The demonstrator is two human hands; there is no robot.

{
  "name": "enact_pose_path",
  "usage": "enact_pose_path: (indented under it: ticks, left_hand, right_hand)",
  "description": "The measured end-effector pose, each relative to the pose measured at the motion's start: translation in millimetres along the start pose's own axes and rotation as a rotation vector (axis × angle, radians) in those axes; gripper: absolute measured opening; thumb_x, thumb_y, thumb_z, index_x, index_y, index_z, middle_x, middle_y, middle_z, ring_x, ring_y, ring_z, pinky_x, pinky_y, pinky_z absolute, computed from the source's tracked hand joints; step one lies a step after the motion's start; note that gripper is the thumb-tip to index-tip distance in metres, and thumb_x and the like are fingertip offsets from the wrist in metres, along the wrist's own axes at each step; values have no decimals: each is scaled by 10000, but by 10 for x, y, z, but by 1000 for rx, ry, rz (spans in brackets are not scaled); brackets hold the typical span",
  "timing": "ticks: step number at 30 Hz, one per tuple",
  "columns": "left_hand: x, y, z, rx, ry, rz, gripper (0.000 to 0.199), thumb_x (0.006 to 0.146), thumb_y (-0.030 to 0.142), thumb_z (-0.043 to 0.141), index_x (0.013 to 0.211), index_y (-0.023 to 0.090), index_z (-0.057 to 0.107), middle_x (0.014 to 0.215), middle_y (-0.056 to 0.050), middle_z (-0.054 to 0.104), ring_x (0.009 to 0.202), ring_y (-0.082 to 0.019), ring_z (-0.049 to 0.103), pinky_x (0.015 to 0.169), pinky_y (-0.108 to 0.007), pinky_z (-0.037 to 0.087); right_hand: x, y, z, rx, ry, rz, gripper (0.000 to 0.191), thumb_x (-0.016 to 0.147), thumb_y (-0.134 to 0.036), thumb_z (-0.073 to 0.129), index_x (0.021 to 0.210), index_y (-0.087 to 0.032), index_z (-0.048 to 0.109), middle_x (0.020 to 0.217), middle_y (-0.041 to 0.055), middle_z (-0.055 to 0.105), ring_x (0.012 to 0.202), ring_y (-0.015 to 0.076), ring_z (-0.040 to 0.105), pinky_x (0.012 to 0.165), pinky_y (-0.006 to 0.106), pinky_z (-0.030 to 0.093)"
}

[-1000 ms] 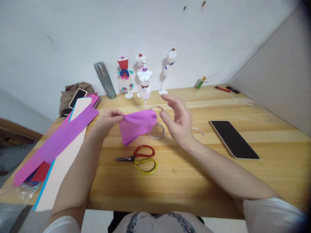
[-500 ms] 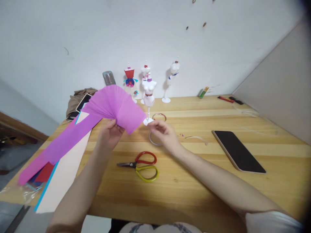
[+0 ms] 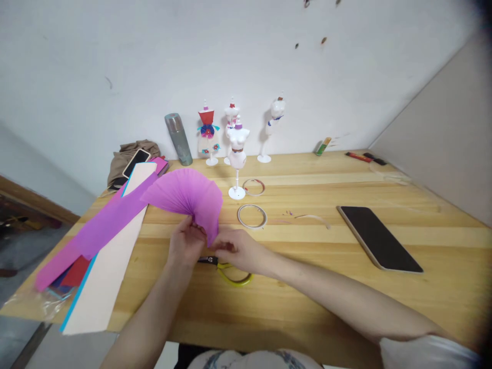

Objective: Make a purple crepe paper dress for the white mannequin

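Purple crepe paper (image 3: 192, 192) is gathered into a pleated fan, and its long flat tail runs down to the left. My left hand (image 3: 188, 241) is closed on the gathered pleats at the fan's lower edge. At the fan's right end, my right hand (image 3: 234, 248) has its fingers pinched at the paper's lower corner. Scissors with red and yellow handles (image 3: 240, 281) lie beneath my right hand, which hides the red handle. Just behind the hands stands a small white mannequin (image 3: 237, 148) with a purple neck band and a brown waist band.
A tape roll (image 3: 252, 216) and another ring (image 3: 254, 187) lie near the mannequin. Dressed mannequins (image 3: 208, 130) and a grey bottle (image 3: 179, 139) stand by the wall. A tablet (image 3: 378, 238) is at right, pale paper strips (image 3: 111, 271) at left.
Both hands have come down and nearer, my right hand also moving left to the paper's end. The fan has dropped and curled, uncovering the bottle; the scissors are now partly covered.
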State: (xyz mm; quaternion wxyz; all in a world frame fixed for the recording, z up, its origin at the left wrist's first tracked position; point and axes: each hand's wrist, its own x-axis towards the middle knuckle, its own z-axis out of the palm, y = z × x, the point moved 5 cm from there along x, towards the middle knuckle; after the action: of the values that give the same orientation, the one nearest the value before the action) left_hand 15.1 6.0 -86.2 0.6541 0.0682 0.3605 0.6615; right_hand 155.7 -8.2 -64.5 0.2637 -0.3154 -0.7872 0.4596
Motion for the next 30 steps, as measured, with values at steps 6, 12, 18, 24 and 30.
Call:
enact_pose_path:
  ticks: [6,12,18,24,30]
  left_hand:
    - [-123,-61,91,-90,143,-49,365,931,18,443,628,180,565,547,26,594,480,-88,603,589,-179,547]
    - [-97,12,82,-131,169,31,436,963,-23,351,641,169,574,540,33,603,527,-61,634,583,-133,544]
    - [-90,-8,124,-62,113,67,463,946,-38,355,595,166,576,589,16,649,528,-66,627,583,-149,543]
    - [-109,-36,105,-81,126,44,391,900,-51,432,602,145,593,577,10,636,516,-70,609,554,-166,528]
    - [-110,-81,34,-49,76,-10,252,854,23,567,635,145,592,625,7,651,543,-102,618,559,-224,522]
  right_hand:
    - [-67,51,161,181,-276,254,375,764,-84,566,1114,-175,664,533,-80,509,479,91,482,460,188,356]
    - [-113,40,196,237,-326,322,678,764,-89,549,1413,-266,463,601,-83,584,433,77,497,424,170,373]
    - [-18,167,128,304,-104,233,823,753,-85,574,1517,-249,317,588,-91,579,517,120,565,491,206,435]
    - [23,234,53,204,0,168,298,767,-78,556,1006,-177,703,588,-52,586,565,120,601,562,224,466]
    - [-15,124,-4,63,107,-55,118,794,-113,586,793,-182,682,572,-50,577,525,92,535,528,206,415]
